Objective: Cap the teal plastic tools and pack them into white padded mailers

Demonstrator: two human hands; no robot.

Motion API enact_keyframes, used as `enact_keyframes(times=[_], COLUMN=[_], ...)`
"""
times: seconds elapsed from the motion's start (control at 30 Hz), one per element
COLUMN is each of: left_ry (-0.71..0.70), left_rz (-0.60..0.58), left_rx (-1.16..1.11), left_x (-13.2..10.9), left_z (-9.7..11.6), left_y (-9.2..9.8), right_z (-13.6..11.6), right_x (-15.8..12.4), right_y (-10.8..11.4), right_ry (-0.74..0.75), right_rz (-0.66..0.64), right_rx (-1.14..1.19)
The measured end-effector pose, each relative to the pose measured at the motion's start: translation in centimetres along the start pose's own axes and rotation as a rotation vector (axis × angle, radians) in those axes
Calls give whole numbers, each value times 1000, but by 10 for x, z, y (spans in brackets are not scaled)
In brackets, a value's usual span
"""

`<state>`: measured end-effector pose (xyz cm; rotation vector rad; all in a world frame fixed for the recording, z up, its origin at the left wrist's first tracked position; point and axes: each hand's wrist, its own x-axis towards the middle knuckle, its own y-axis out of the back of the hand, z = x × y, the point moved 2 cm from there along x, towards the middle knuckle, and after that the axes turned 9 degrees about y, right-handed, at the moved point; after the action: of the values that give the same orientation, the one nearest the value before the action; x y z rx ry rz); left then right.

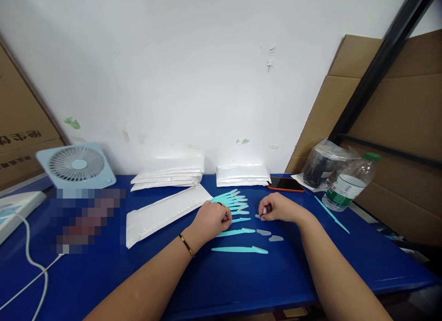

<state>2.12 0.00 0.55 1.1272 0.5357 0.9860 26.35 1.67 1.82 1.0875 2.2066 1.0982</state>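
Several turquoise razor-like sticks (239,249) lie in a fanned row on the blue table, their blade ends to the right. My left hand (213,219) rests over the handles in the middle of the row, fingers curled; what they hold, if anything, is hidden. My right hand (276,207) pinches a small translucent cap (264,211) just right of the row. Two more translucent caps (276,238) lie on the table below it. A white padded envelope (165,214) lies to the left of my left hand.
White envelope stacks (169,171) stand by the wall, near a phone (286,184). A fan (78,166) and white cables (29,256) are left. A water bottle (348,187), bagged dark object (316,166) and separate turquoise stick (332,214) are right. Cardboard (407,127) borders the table.
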Motion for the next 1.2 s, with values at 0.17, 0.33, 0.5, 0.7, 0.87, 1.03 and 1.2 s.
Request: enact_keyframes(times=[0.17, 0.33, 0.5, 0.7, 0.87, 1.03, 1.2], left_ry=[38, 23, 36, 51, 9, -37, 25], left_rz=[42, 12, -1, 31, -28, -175, -178], left_rx=[-61, -66, -87, -78, -153, -159, -204], left_x=[4, 5, 9, 10, -4, -10, -7], left_z=[-11, -12, -11, -6, 2, 8, 6], left_y=[-4, -6, -9, -7, 5, 0, -7], right_z=[-2, -4, -11, -16, -15, -16, -16], right_x=[4, 7, 14, 18, -1, -6, -2], right_y=[-2, -7, -15, -18, -3, -7, -10], right_ry=[40, 64, 110, 150, 106, 44, 17], right_rz=[32, 17, 22, 120, -19, -180, -127], right_rx=[-19, -8, 12, 2, 28, 61, 21])
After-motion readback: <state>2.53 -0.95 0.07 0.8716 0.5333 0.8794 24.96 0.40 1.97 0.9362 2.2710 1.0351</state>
